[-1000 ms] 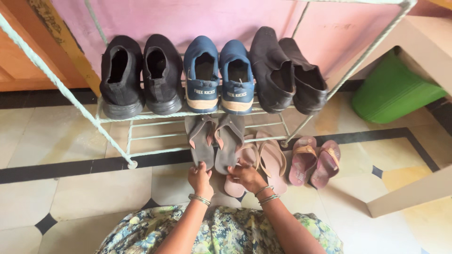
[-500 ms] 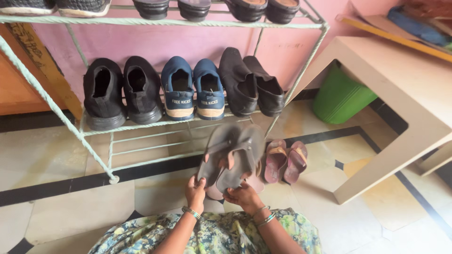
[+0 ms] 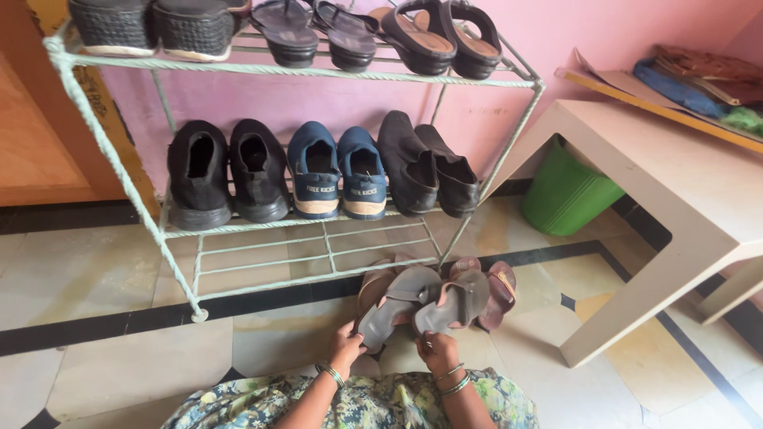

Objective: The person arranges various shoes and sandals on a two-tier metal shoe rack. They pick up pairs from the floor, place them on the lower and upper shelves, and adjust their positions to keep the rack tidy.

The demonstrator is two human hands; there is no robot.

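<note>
My left hand (image 3: 346, 348) grips the heel of a grey flip-flop (image 3: 395, 306), and my right hand (image 3: 438, 350) grips its pair, a second grey flip-flop (image 3: 455, 301). Both are lifted off the floor and tilted to the right, in front of the pale green shoe rack (image 3: 318, 246). Under them lies a pink sandal (image 3: 371, 287), partly hidden. A maroon sandal (image 3: 500, 290) shows just behind the right flip-flop.
The rack's middle shelf holds black shoes (image 3: 226, 171), blue sneakers (image 3: 338, 171) and black boots (image 3: 427, 167); the top shelf holds sandals (image 3: 433, 32). A beige table (image 3: 675, 175) stands to the right with a green bucket (image 3: 566, 195) beneath it. The tiled floor (image 3: 119, 357) spreads left.
The grey flip-flops have swung lower and further right in my hands. The view has tipped up, showing the rack's top shelf.
</note>
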